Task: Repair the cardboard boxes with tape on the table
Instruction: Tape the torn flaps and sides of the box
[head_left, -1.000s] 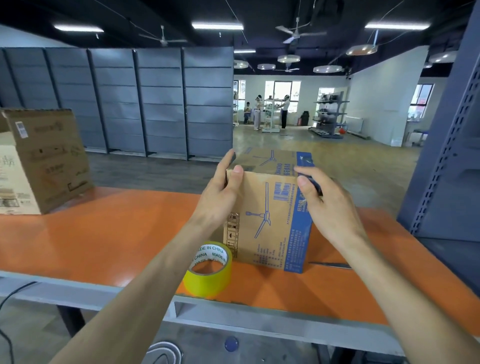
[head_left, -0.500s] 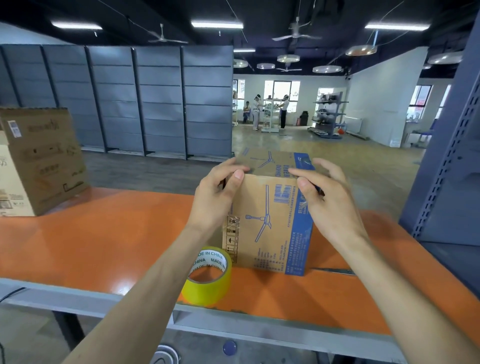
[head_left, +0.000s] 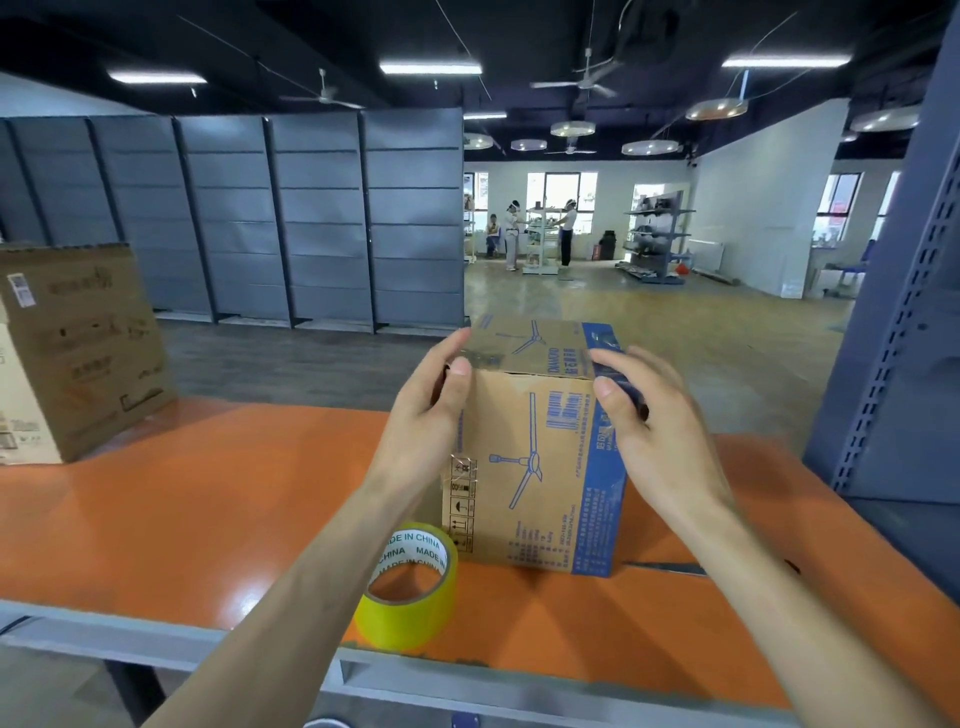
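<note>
Head view: small fan-print box (head_left: 535, 457) stands upright mid worktop (head_left: 208, 493), toward the near edge. L hand (head_left: 421, 415) grips its top-left corner, thumb on the front face, fingers over the top. R hand (head_left: 660, 431) grips the top-right corner by the blue strip, thumb in front, fingers curled over the top. Yellow tape roll (head_left: 415, 608) lies flat just front-left of the box, partly behind the L forearm. Bigger box (head_left: 78, 353) sits far left, well apart.

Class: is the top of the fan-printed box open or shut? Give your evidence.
Shut. The fan-printed box has a flat top with no flap standing up; the left hand and right hand grip its upper corners.
</note>
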